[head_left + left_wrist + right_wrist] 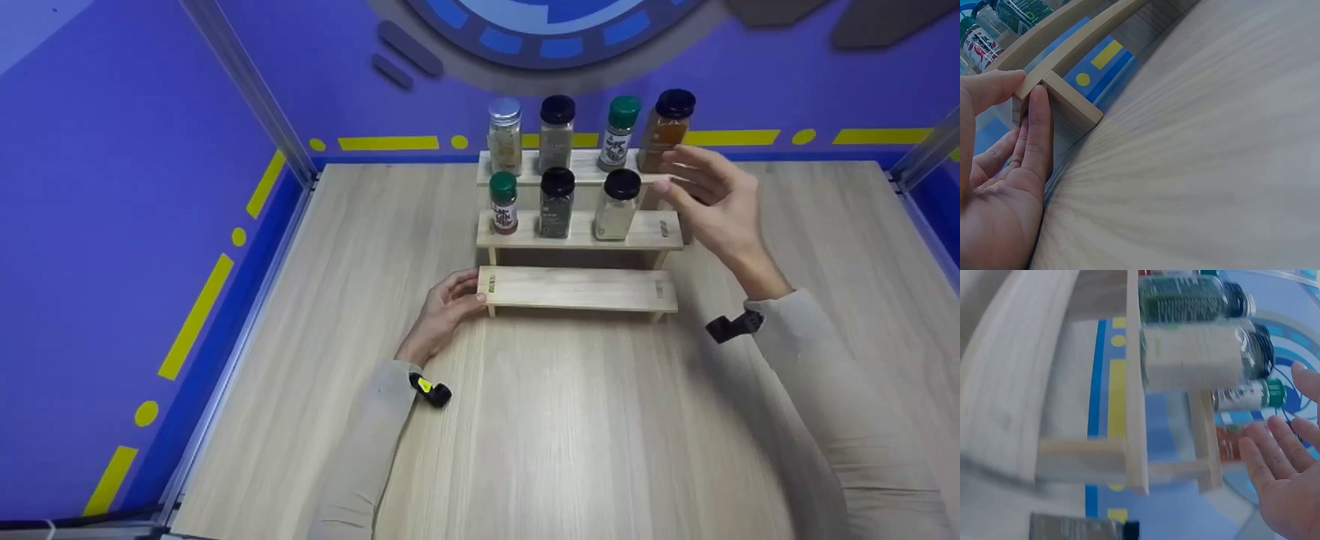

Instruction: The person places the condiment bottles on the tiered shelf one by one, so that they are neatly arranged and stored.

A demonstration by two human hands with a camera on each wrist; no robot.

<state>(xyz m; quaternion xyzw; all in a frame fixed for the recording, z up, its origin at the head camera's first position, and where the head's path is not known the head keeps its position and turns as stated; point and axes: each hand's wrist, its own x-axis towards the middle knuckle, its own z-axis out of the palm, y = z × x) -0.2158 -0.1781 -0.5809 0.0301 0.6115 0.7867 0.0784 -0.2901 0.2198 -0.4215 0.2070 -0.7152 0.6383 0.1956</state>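
My left hand [442,311] pinches the left end of the low front shelf [577,289] of a three-step wooden rack. The left wrist view shows the thumb on one side of the board's end and fingers under it. My right hand [724,206] is raised beside the rack's right end, fingers spread and gently bent, holding nothing. Its fingertips overlap the black-lidded jar of orange-brown spice [664,135] on the top shelf [585,166]. Also up there are a silver-lidded jar [505,139], a black-lidded jar [556,139] and a green-capped jar [618,139].
On the middle shelf [645,232] stand a small green-capped jar [504,206], a dark-green herb jar [556,210] and a pale spice jar [616,214]. Another black-lidded jar [1075,527] stands off the rack's right end. A blue panel wall [375,97] rises behind the table [547,427].
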